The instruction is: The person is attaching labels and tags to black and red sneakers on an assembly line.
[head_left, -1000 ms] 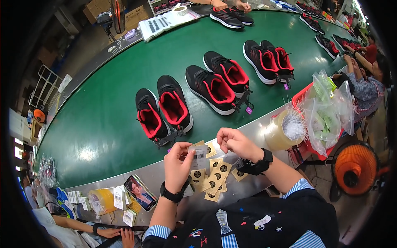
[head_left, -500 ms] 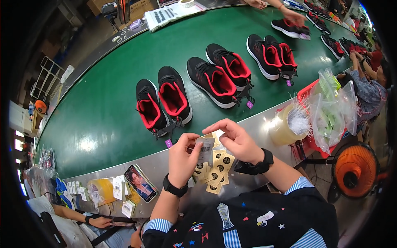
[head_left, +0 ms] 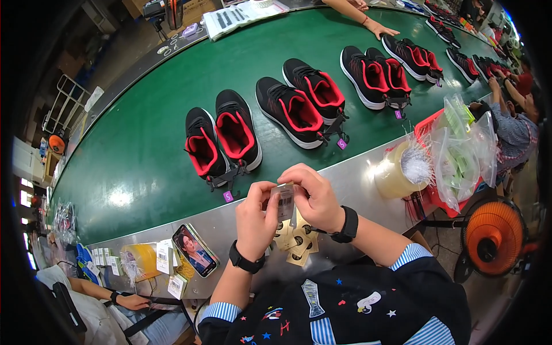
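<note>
My left hand (head_left: 256, 218) pinches a small grey hang tag (head_left: 285, 202) with a barcode, its face turned toward me. The fingers of my right hand (head_left: 317, 198) are closed at the tag's upper right edge. Whether they also hold a gold piece there is hard to make out. Below the tag, several gold stickers (head_left: 298, 253) with dark round prints lie on the metal ledge. Beyond my hands stands a pair of black shoes with red lining (head_left: 234, 132). A purple label (head_left: 228, 196) hangs from its laced tag cord.
More black-and-red shoe pairs (head_left: 302, 103) line the green belt (head_left: 132, 149). A phone (head_left: 196, 250) and boxed tags (head_left: 165, 257) are on the ledge at left. White fasteners in a roll (head_left: 402, 171), a red basket (head_left: 425, 127) and an orange fan (head_left: 491, 238) stand right. A co-worker's hand (head_left: 379, 27) reaches in.
My right hand has closed in on the tag and its fingers have come down to its edge. The shoes shifted slightly left. The co-worker's hand has left a shoe pair on the belt.
</note>
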Demonstrator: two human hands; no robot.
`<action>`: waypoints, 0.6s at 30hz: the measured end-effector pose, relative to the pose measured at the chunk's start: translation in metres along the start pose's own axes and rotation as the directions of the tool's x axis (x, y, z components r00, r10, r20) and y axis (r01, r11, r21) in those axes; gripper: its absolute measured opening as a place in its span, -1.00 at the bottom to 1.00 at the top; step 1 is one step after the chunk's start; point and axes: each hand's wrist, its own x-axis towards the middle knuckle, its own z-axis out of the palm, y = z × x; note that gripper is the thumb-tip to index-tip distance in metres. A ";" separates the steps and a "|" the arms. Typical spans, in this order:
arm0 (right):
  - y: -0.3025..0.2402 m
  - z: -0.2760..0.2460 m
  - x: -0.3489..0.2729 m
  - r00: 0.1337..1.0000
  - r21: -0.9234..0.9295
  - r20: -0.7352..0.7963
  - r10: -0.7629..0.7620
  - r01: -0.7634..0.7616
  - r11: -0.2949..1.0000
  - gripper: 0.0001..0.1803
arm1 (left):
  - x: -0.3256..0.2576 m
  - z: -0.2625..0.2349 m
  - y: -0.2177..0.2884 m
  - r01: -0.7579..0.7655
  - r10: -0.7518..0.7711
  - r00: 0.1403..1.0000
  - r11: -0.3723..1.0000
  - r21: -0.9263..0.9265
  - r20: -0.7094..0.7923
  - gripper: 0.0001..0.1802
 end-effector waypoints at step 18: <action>0.005 -0.007 0.004 0.997 0.016 -0.034 -0.075 0.076 0.997 -0.65 | 0.004 0.018 -0.005 0.337 -0.249 0.937 0.466 -0.818 0.244 -0.80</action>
